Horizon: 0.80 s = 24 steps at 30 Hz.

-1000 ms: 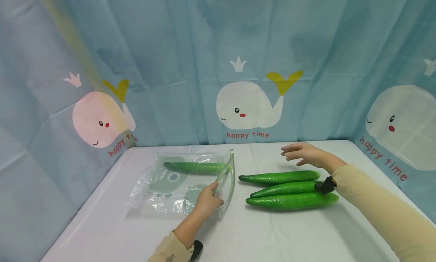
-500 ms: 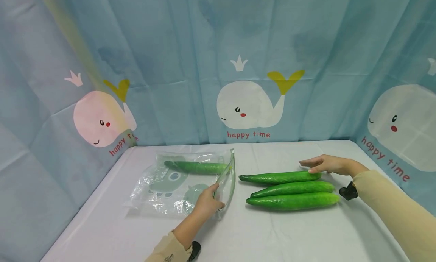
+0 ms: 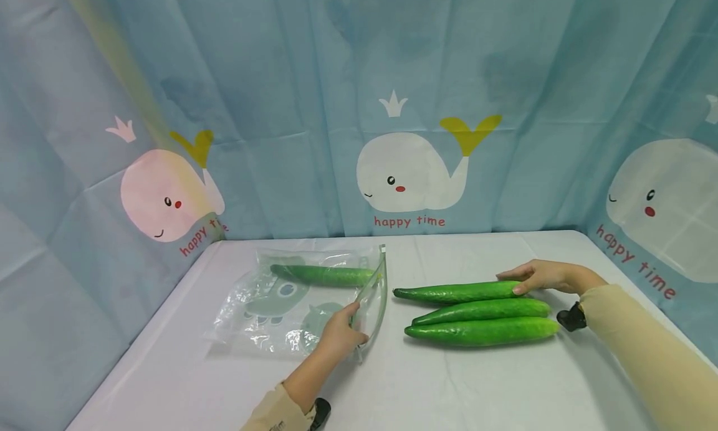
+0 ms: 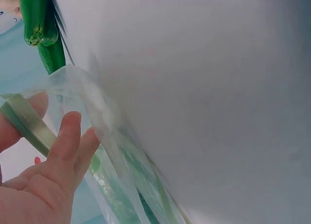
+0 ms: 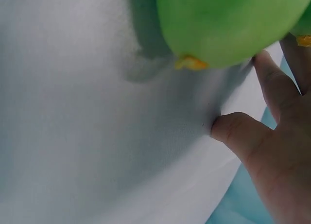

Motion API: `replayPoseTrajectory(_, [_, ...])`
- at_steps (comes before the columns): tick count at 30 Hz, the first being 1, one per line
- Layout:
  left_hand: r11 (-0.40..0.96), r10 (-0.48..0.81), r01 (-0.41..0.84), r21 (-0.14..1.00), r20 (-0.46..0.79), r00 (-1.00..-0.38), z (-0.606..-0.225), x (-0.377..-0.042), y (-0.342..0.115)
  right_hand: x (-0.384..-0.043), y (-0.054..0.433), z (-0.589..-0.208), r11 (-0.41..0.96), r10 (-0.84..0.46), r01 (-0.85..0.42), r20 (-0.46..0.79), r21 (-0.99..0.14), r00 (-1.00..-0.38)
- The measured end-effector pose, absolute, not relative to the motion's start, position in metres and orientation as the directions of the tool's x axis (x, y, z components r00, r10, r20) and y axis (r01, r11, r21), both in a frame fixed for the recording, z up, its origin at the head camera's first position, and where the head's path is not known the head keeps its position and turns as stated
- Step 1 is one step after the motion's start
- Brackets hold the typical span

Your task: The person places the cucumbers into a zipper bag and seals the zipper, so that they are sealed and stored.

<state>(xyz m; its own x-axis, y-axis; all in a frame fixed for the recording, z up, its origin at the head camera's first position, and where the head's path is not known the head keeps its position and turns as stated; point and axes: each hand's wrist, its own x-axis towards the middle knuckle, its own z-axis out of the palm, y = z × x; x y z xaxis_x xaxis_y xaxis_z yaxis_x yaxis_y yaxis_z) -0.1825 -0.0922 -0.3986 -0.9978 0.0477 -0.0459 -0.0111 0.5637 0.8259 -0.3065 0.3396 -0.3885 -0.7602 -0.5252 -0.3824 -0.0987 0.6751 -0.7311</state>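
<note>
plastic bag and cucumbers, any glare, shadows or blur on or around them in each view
Head view: white glints on the plastic bag, soft shadow along the lower edge of the front cucumber; left wrist view: the bag's clear film looks hazy, its print hard to make out; right wrist view: nearest cucumber end looks soft, with a broad dim shadow across the white cloth.

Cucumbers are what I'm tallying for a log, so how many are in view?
4. One cucumber is inside the clear bag; three lie on the table to its right: the far one by the right hand, the middle one and the near one. None seems hidden.
</note>
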Motion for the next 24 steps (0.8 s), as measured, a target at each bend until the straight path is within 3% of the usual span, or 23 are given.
replayPoseTrajectory(24, [0.553,0.052,-0.023,0.833,-0.061,-0.997,-0.3954,-0.1822,-0.0946,-0.3059,0.3348,-0.3845,0.699,-0.484,-0.099,-0.367,-0.708,-0.794])
